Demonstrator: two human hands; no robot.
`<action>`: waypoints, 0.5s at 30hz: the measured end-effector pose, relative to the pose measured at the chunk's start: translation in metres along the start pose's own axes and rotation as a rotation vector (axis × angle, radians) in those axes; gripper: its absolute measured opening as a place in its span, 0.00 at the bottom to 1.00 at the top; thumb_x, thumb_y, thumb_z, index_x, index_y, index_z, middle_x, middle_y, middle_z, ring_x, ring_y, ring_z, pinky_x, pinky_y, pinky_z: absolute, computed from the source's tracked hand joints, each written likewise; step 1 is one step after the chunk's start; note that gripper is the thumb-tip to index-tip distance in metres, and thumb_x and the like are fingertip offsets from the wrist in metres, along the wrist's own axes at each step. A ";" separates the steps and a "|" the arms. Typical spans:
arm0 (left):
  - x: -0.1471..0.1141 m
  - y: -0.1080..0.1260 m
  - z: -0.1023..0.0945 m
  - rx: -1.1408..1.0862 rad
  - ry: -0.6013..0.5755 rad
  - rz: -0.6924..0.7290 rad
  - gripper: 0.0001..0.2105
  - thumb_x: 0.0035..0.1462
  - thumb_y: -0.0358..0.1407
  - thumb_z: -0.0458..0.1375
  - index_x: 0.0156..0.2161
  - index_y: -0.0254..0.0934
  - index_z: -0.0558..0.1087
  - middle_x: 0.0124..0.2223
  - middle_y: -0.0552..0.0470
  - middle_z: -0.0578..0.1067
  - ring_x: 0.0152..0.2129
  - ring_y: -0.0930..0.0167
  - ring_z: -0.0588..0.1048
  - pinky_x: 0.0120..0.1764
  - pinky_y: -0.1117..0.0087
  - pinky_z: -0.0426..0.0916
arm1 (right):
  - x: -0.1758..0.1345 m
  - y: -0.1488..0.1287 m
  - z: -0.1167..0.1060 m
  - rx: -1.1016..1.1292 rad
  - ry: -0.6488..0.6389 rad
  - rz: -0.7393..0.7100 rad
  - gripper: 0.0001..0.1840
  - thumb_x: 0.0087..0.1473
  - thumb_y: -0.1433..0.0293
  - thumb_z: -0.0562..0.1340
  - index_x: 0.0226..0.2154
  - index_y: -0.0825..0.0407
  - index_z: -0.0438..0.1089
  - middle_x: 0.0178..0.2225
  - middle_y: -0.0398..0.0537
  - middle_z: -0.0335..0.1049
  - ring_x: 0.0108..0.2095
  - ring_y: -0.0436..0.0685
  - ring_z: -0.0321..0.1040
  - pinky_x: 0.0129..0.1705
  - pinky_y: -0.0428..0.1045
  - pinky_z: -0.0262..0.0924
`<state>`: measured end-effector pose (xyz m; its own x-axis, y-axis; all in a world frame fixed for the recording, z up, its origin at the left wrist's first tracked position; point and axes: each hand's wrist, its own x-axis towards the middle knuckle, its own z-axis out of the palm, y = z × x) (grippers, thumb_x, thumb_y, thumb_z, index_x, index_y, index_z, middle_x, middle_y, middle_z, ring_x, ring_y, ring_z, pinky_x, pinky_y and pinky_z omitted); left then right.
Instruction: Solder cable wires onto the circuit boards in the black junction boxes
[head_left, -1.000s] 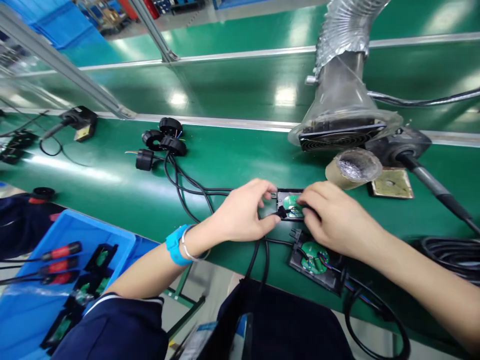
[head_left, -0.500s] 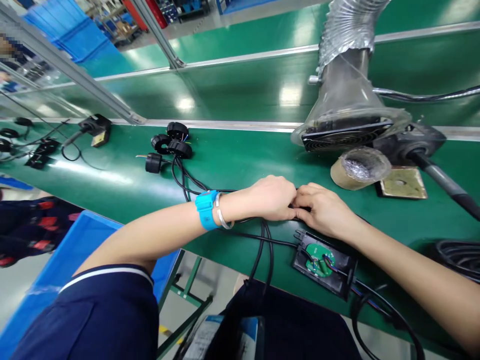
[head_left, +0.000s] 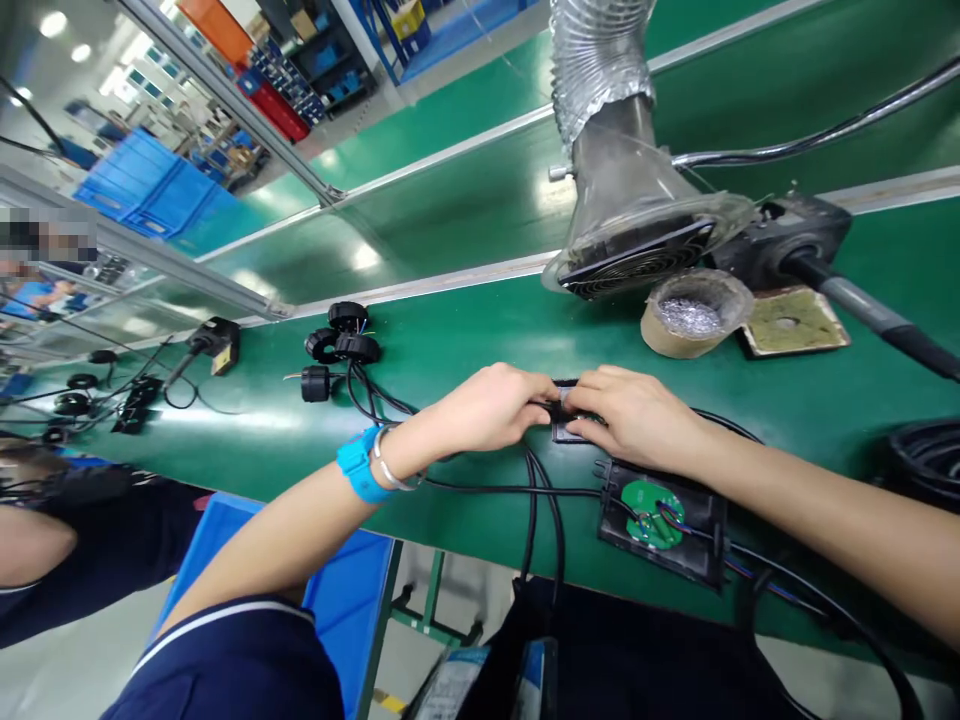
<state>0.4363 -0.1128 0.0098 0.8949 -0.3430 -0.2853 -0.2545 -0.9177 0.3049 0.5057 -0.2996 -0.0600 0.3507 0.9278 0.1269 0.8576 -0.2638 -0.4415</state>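
Note:
My left hand [head_left: 491, 408] and my right hand [head_left: 634, 415] meet over a small black housing [head_left: 564, 432] on the green belt [head_left: 465, 330]. Both pinch it, and their fingers hide most of it. Black cables [head_left: 541, 510] run from under my hands toward me. Just nearer me lies a second black housing [head_left: 664, 522] with a round green circuit board [head_left: 651, 499] and coloured wires, untouched. A blue band sits on my left wrist.
A fume-extractor hood [head_left: 637, 235] on a foil duct stands behind my hands, with a tape roll [head_left: 694, 313], a sponge tray [head_left: 793, 322] and a soldering-iron handle [head_left: 862, 305] to its right. Black round parts [head_left: 341, 340] lie left. A blue bin [head_left: 349, 590] sits below; another person's arm is at far left.
The view has tilted up and left. My hands stay closed together on the small housing; the green board seen in it a second ago is now covered by my fingers.

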 end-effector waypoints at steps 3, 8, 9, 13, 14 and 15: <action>-0.005 0.001 0.011 0.119 0.074 -0.107 0.08 0.60 0.32 0.54 0.42 0.39 0.75 0.38 0.52 0.80 0.35 0.67 0.78 0.35 0.70 0.67 | -0.001 -0.001 0.001 -0.026 0.012 0.012 0.12 0.61 0.63 0.57 0.39 0.52 0.71 0.36 0.47 0.69 0.39 0.55 0.63 0.39 0.49 0.54; -0.015 0.005 0.038 0.361 0.315 -0.071 0.09 0.62 0.33 0.51 0.38 0.38 0.74 0.32 0.52 0.79 0.28 0.68 0.76 0.26 0.70 0.62 | -0.001 -0.005 0.003 -0.069 0.021 0.040 0.12 0.61 0.63 0.56 0.40 0.52 0.70 0.36 0.46 0.69 0.39 0.55 0.63 0.39 0.49 0.53; -0.016 0.005 0.044 0.390 0.369 -0.049 0.10 0.63 0.32 0.50 0.38 0.37 0.74 0.31 0.52 0.78 0.27 0.69 0.76 0.27 0.70 0.62 | -0.001 -0.006 0.003 -0.077 0.021 0.048 0.12 0.61 0.63 0.56 0.41 0.52 0.70 0.36 0.46 0.70 0.39 0.55 0.63 0.39 0.49 0.53; -0.018 -0.001 0.065 0.412 0.500 -0.035 0.11 0.63 0.29 0.49 0.39 0.37 0.74 0.34 0.52 0.79 0.26 0.72 0.74 0.28 0.71 0.62 | -0.001 -0.008 0.004 -0.096 0.013 0.077 0.13 0.61 0.63 0.55 0.44 0.51 0.69 0.38 0.46 0.70 0.39 0.55 0.63 0.38 0.49 0.53; -0.018 -0.002 0.069 0.405 0.506 -0.045 0.11 0.64 0.30 0.48 0.40 0.36 0.74 0.35 0.52 0.79 0.25 0.73 0.74 0.28 0.71 0.63 | 0.000 -0.008 0.004 -0.097 0.008 0.082 0.13 0.61 0.63 0.56 0.44 0.50 0.69 0.38 0.46 0.70 0.40 0.55 0.63 0.38 0.48 0.53; -0.018 -0.003 0.073 0.399 0.506 -0.054 0.11 0.65 0.30 0.48 0.40 0.36 0.73 0.36 0.51 0.79 0.26 0.73 0.74 0.29 0.71 0.63 | 0.001 -0.009 0.003 -0.097 0.002 0.087 0.13 0.61 0.63 0.56 0.44 0.50 0.69 0.38 0.46 0.70 0.40 0.55 0.63 0.37 0.48 0.52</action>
<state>0.3941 -0.1191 -0.0526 0.9476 -0.2468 0.2029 -0.2336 -0.9684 -0.0873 0.4968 -0.2958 -0.0586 0.4256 0.9001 0.0935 0.8564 -0.3672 -0.3630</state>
